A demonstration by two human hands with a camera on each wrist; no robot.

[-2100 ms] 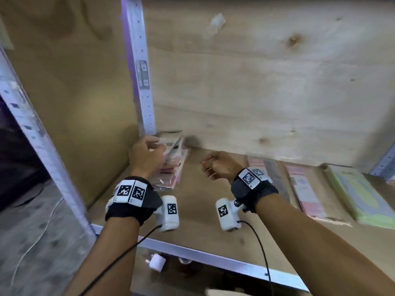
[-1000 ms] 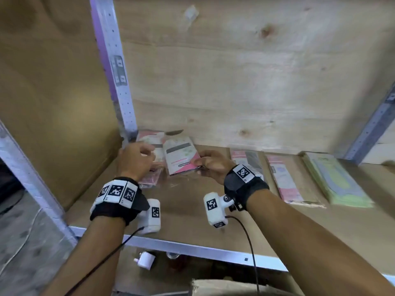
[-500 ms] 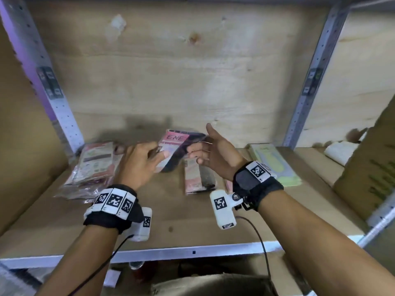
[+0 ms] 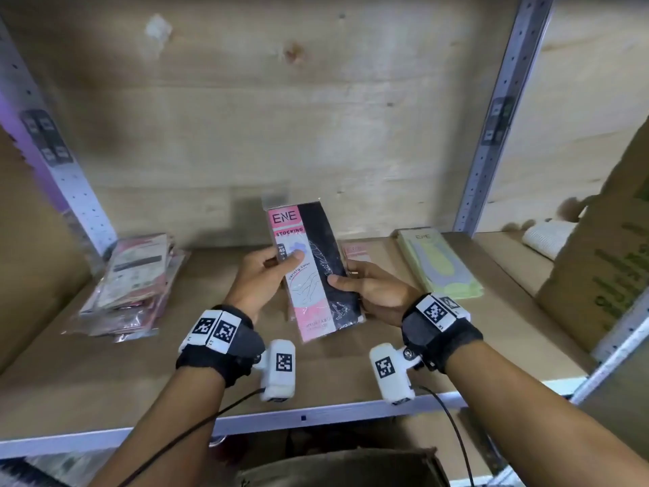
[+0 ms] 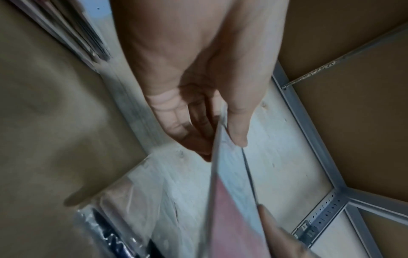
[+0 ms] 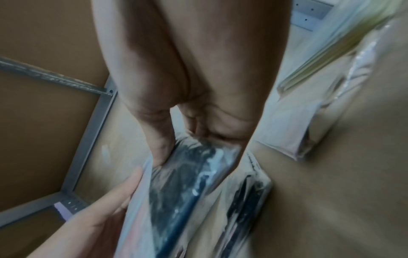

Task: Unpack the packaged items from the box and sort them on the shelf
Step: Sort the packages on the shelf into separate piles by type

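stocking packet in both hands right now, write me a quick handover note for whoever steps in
Left hand grips the stocking packet by its left edge; right hand grips its right edge. The packet is held up above the shelf, not yet placed.
Done: a pile of packets lies at the shelf's left, a green packet to the right, a pink packet behind the hands.
Left: put this packet with its kind; the box below may hold more, its contents are hidden.

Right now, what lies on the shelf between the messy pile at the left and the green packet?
In the head view, between the pile and the green packet, both hands hold the stocking packet; a pink packet lies behind.
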